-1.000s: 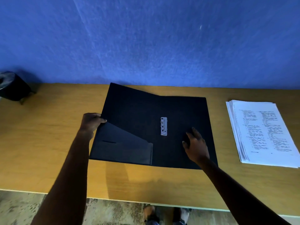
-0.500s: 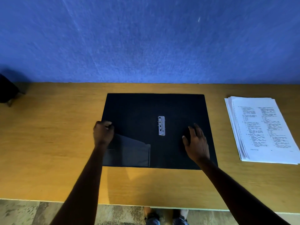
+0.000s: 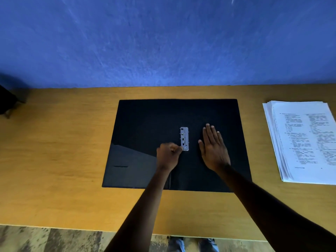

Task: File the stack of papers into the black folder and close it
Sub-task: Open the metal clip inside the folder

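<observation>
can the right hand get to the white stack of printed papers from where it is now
Probably yes. The right hand lies flat and empty on the open black folder, and only bare wooden table separates it from the white stack of printed papers on its right.

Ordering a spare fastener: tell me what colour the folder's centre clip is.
Silver-grey metal clip against the black folder, head view.

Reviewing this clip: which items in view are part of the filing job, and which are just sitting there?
Part of the job:
black folder, lying open on the table
metal clip at its spine, left hand at its lower end
right hand, flat on the folder
stack of papers, untouched at the right

Just lying about:
dark object at the table's left edge, mostly cut off
</observation>
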`<control>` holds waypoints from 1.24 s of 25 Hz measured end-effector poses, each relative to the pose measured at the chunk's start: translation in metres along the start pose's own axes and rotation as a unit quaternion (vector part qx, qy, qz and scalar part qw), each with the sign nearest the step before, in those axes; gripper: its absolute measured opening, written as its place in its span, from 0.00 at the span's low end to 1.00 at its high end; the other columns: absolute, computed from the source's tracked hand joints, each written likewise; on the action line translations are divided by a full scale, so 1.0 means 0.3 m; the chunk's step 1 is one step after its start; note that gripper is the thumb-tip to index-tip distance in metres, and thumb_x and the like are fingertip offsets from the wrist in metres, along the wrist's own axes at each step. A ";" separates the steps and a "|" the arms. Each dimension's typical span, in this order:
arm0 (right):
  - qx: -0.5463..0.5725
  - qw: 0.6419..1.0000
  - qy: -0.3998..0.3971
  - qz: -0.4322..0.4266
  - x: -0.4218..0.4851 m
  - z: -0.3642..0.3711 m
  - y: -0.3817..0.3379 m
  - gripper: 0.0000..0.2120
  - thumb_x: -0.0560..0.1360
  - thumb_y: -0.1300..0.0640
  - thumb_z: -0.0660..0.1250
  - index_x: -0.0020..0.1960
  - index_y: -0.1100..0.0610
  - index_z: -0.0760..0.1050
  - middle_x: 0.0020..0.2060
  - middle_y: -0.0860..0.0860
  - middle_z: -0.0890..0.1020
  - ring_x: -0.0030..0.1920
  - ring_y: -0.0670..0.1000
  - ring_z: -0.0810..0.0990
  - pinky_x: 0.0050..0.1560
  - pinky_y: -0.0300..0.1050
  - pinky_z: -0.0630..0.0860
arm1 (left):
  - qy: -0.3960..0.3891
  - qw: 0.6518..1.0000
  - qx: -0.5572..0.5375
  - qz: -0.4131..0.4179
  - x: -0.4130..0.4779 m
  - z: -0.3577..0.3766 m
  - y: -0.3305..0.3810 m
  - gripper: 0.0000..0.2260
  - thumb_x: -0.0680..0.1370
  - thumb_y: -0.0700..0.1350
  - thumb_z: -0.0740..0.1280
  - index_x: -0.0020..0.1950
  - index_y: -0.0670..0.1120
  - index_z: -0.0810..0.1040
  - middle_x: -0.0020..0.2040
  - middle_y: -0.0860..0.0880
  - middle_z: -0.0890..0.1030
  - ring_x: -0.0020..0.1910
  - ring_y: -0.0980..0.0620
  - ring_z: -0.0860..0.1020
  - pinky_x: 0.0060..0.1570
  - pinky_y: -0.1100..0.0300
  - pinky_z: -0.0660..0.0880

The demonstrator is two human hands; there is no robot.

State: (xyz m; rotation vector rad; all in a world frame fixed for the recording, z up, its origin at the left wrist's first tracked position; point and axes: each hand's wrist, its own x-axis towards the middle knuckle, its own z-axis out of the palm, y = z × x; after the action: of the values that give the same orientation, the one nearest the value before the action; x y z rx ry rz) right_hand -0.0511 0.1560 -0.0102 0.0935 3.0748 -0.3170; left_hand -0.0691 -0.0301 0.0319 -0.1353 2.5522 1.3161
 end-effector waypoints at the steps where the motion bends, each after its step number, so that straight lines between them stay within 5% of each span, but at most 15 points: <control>1: -0.007 1.000 0.005 0.001 -0.002 0.007 0.001 0.28 0.84 0.48 0.48 0.78 0.64 0.54 0.79 0.60 0.55 0.80 0.57 0.51 0.79 0.54 0.53 | 0.001 1.000 0.006 -0.005 0.007 0.003 -0.001 0.08 0.76 0.45 0.72 0.43 0.40 0.85 0.40 0.44 0.87 0.36 0.57 0.80 0.42 0.63 0.76; 9: -0.030 0.999 0.029 0.002 -0.009 0.037 0.007 0.28 0.84 0.48 0.47 0.78 0.64 0.55 0.79 0.60 0.56 0.80 0.57 0.51 0.79 0.54 0.52 | -0.004 0.999 0.040 -0.020 0.042 0.018 -0.016 0.11 0.73 0.47 0.75 0.38 0.40 0.83 0.37 0.46 0.85 0.34 0.55 0.78 0.41 0.62 0.71; 18: -0.022 0.999 0.042 0.009 -0.004 0.039 0.001 0.28 0.84 0.49 0.49 0.78 0.64 0.57 0.78 0.60 0.58 0.80 0.57 0.53 0.79 0.54 0.53 | -0.049 0.981 0.171 -0.078 0.085 0.004 -0.001 0.24 0.66 0.65 0.73 0.32 0.46 0.74 0.36 0.47 0.79 0.41 0.47 0.78 0.36 0.53 0.73; 23: -0.022 0.998 0.052 0.013 -0.004 0.043 0.003 0.28 0.84 0.48 0.48 0.78 0.63 0.57 0.79 0.59 0.58 0.80 0.56 0.52 0.79 0.54 0.54 | -0.077 0.988 0.097 -0.094 0.095 -0.037 0.035 0.39 0.66 0.78 0.58 0.32 0.39 0.77 0.33 0.45 0.82 0.36 0.46 0.82 0.42 0.47 0.82; 27: -0.020 0.998 0.056 0.011 -0.002 0.048 0.000 0.28 0.84 0.48 0.47 0.78 0.63 0.57 0.78 0.59 0.58 0.80 0.56 0.52 0.79 0.54 0.54 | -0.002 0.992 0.100 -0.080 0.134 -0.025 0.098 0.38 0.67 0.80 0.52 0.28 0.45 0.73 0.33 0.49 0.80 0.38 0.47 0.79 0.40 0.54 0.72; 31: -0.019 0.998 0.060 0.007 -0.003 0.052 0.004 0.27 0.84 0.48 0.48 0.77 0.63 0.57 0.78 0.60 0.58 0.80 0.56 0.53 0.79 0.54 0.54 | 0.012 0.987 0.117 -0.107 0.239 -0.028 0.139 0.37 0.70 0.77 0.54 0.39 0.43 0.79 0.41 0.46 0.80 0.43 0.43 0.80 0.42 0.53 0.74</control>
State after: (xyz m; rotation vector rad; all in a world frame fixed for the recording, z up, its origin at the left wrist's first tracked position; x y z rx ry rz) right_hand -0.0495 0.1540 -0.0255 0.1375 3.1947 -0.2620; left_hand -0.1479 -0.0098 0.0495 -0.3691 2.6015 0.9366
